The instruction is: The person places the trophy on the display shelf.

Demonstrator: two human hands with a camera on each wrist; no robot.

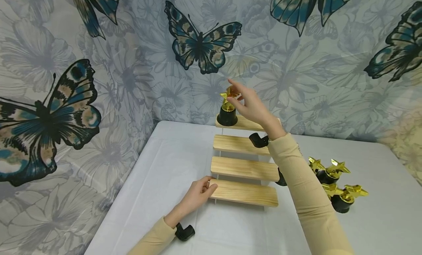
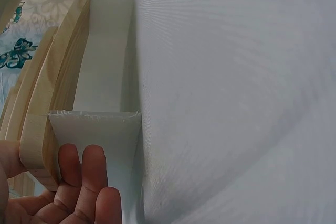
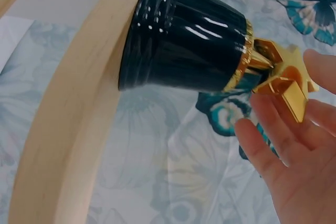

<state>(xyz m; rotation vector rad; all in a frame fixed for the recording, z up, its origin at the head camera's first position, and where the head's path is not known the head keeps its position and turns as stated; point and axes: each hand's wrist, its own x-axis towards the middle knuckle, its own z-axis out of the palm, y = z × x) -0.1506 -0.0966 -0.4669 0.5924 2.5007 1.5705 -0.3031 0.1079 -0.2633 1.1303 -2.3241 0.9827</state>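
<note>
A gold star trophy (image 1: 227, 116) with a black base stands upright at the left end of the top step of a wooden tiered display stand (image 1: 245, 192). My right hand (image 1: 254, 105) is around its star, thumb and fingers spread apart. In the right wrist view the fingers (image 3: 262, 148) reach out straight below the gold star (image 3: 291, 74), and the thumb lies on its other side; whether they touch it I cannot tell. My left hand (image 1: 195, 195) grips the left end of the lowest step, its fingertips (image 2: 94, 158) curled under the board.
Several more star trophies (image 1: 342, 203) stand on the white-covered table (image 1: 158, 167) to the right of the stand, partly behind my right sleeve. A patterned butterfly cloth (image 1: 296, 82) hangs behind the table. White supports (image 2: 105, 51) hold up the wooden steps.
</note>
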